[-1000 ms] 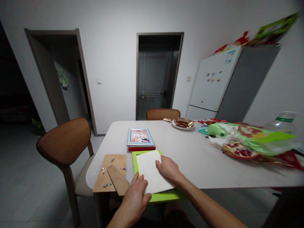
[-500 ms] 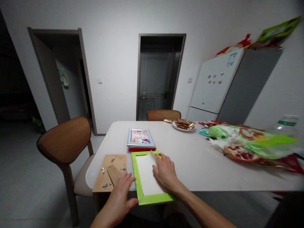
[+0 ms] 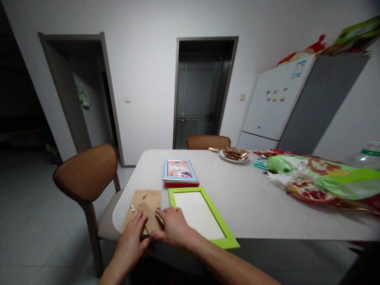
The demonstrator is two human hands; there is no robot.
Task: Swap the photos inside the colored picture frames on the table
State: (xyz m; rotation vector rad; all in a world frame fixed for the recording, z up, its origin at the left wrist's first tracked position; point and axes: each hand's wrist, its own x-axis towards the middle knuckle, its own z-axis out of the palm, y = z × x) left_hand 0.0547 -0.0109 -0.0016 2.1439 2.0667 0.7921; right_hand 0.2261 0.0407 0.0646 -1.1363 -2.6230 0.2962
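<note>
At the near left of the table lies a brown picture-frame backing board (image 3: 139,196), with small metal clips and a fold-out stand (image 3: 150,215) on its upper face. My left hand (image 3: 129,237) grips the board's near part, fingers on top and thumb low at the near edge. On the board's right side my right hand (image 3: 172,225) has its fingers over the top and its thumb by the stand's lower end. Just right of it, a lime-green picture frame (image 3: 218,217) lies flat with a white sheet (image 3: 197,208) inside. My right forearm covers the frame's lower left corner.
Behind the green frame, a light-blue picture frame (image 3: 192,170) with a photo rests on a red item (image 3: 181,185). A plate (image 3: 227,158) of gold packets stands farther back. Plastic bags (image 3: 335,174) and an opened pomegranate (image 3: 310,192) crowd the right. A chair (image 3: 89,174) stands left.
My right hand has left the white sheet in the green frame and moved left to the backing board. My left hand has shifted onto the board too. The sheet now lies flat.
</note>
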